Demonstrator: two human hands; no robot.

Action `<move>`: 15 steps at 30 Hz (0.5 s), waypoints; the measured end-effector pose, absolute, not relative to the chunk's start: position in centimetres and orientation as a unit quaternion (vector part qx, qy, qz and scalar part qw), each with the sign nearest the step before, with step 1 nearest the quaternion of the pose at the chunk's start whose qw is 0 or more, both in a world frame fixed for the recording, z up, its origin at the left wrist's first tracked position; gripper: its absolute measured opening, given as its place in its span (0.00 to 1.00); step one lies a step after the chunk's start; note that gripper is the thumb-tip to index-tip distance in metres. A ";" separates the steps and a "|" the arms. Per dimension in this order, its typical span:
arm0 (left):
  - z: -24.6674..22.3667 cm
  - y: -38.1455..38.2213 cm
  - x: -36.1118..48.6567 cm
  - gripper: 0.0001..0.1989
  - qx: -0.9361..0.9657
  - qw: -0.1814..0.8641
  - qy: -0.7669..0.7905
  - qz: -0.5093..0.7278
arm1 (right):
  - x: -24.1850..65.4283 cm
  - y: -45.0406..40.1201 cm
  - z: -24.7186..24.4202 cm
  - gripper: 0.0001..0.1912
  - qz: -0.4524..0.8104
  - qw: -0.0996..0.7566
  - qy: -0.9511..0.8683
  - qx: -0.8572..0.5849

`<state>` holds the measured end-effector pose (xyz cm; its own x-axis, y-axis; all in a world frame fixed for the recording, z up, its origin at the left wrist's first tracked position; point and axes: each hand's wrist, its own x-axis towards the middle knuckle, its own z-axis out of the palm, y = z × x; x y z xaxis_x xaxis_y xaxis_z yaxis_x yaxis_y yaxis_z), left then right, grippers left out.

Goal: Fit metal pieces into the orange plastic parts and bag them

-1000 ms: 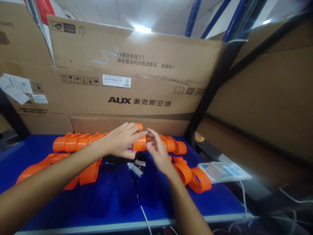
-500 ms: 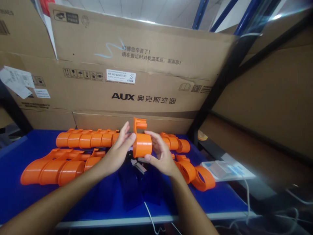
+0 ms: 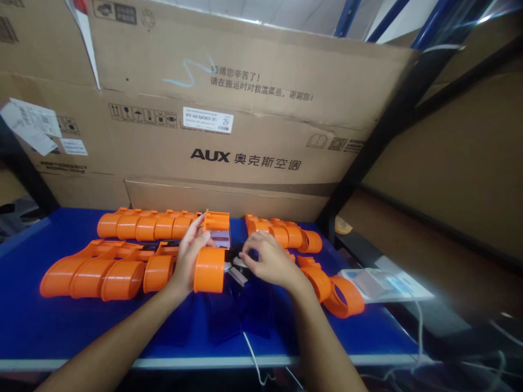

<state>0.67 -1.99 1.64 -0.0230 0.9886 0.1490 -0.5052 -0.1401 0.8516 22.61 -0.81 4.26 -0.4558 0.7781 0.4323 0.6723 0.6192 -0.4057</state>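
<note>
My left hand (image 3: 187, 260) is closed around an orange plastic ring with a bracket (image 3: 209, 270). Its round band faces me, and the ribbed bracket rises at the top. Just right of it, my right hand (image 3: 273, 262) has its fingers curled and the thumb drawn in, close to a small black part (image 3: 232, 254). Whatever lies between those fingertips is too small to make out. Below the hands are grey metallic strips (image 3: 237, 275). Rows of similar orange rings (image 3: 122, 279) lie to the left, and more orange rings (image 3: 343, 296) to the right.
The blue table surface (image 3: 93, 332) has a light front edge, with a white cable (image 3: 254, 354) hanging there. A large cardboard box (image 3: 253, 136) stands behind. At right are a white tray (image 3: 388, 286) and a dark rack post (image 3: 359, 158).
The orange ring has moved down and left, now held by my left hand alone. My right hand has let go of it and curled its fingers by the black part.
</note>
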 end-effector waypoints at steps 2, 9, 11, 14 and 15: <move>1.4 -1.9 0.5 0.38 0.398 0.576 0.315 0.641 | 22.5 -0.8 4.0 0.07 0.081 0.248 -0.869 -0.421; 1.4 -1.7 0.7 0.38 0.406 0.563 0.318 0.645 | 21.6 -1.1 3.9 0.09 0.074 0.147 -0.891 -0.423; 1.4 -1.8 0.8 0.38 0.407 0.564 0.315 0.646 | 21.4 -1.1 3.9 0.10 0.071 0.136 -0.890 -0.430; 1.5 -2.0 0.9 0.38 0.418 0.561 0.306 0.646 | 21.2 -1.2 3.9 0.11 0.072 0.130 -0.891 -0.430; 1.5 -2.0 1.0 0.37 0.422 0.560 0.304 0.645 | 21.2 -1.2 3.9 0.10 0.072 0.128 -0.891 -0.429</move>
<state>0.97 -2.02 1.48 -0.0170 0.9786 0.2048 -0.4662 -0.1890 0.8642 21.19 -1.17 3.86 -0.5992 0.7830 0.1672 0.7460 0.6218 -0.2385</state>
